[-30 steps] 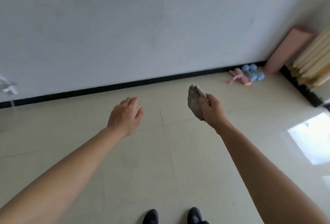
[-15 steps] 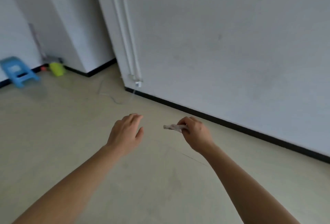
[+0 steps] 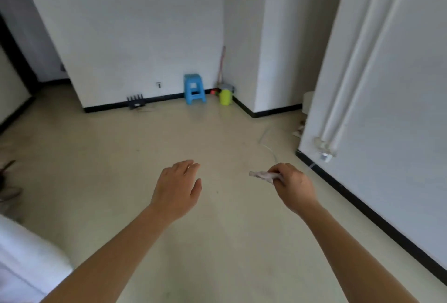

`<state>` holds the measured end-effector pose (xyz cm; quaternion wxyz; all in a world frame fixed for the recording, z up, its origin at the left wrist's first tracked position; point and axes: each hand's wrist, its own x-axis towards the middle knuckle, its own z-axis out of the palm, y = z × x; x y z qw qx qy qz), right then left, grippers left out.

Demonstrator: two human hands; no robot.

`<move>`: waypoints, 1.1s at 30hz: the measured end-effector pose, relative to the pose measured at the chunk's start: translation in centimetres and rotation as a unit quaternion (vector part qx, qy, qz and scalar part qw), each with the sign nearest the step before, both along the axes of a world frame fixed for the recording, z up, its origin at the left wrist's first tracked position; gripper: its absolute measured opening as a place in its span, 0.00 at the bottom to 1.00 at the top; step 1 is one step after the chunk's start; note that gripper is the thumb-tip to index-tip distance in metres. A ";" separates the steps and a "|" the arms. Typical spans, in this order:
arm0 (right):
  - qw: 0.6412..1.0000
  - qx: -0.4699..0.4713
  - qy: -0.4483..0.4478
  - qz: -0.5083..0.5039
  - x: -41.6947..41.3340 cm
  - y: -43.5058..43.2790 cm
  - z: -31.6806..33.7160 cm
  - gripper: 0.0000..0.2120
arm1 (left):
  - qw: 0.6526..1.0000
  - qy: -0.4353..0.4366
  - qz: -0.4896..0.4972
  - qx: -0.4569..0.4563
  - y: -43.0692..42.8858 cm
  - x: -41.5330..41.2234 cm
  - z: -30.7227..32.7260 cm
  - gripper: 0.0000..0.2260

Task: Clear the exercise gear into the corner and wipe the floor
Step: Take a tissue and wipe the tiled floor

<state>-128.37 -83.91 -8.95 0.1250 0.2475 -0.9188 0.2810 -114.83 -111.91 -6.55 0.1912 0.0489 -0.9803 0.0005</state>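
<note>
My right hand [image 3: 294, 187] is held out over the beige tiled floor [image 3: 135, 157] and pinches a small grey cloth [image 3: 262, 175], which sticks out to the left of my fingers. To its left my left hand [image 3: 179, 187] hovers at about the same height, palm down, fingers loosely apart and holding nothing. No exercise gear shows in this view.
A blue plastic stool [image 3: 193, 88], a yellow-green container [image 3: 225, 96] and a broom handle [image 3: 221, 65] stand in the far corner. A thin hose [image 3: 268, 145] lies on the floor near white wall pipes [image 3: 346, 85]. A dark rack [image 3: 136, 102] sits by the far wall.
The view has swung left, away from the corner with the pink and blue gear, towards the stool corner. My right hand has turned the cloth from upright to flat.
</note>
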 end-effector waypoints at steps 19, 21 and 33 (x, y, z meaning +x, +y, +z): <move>0.992 -0.047 0.099 0.067 -41.6 -34.7 3.6 0.11 | 0.992 0.081 0.088 0.029 -30.5 -40.1 5.6 0.20; 0.992 -0.046 0.088 0.081 -46.1 -39.4 4.7 0.10 | 0.991 0.087 0.096 0.026 -34.4 -43.9 6.5 0.20; 0.986 0.004 0.102 0.129 -73.8 -67.9 4.5 0.08 | 0.988 0.099 0.116 0.035 -62.6 -69.4 3.7 0.19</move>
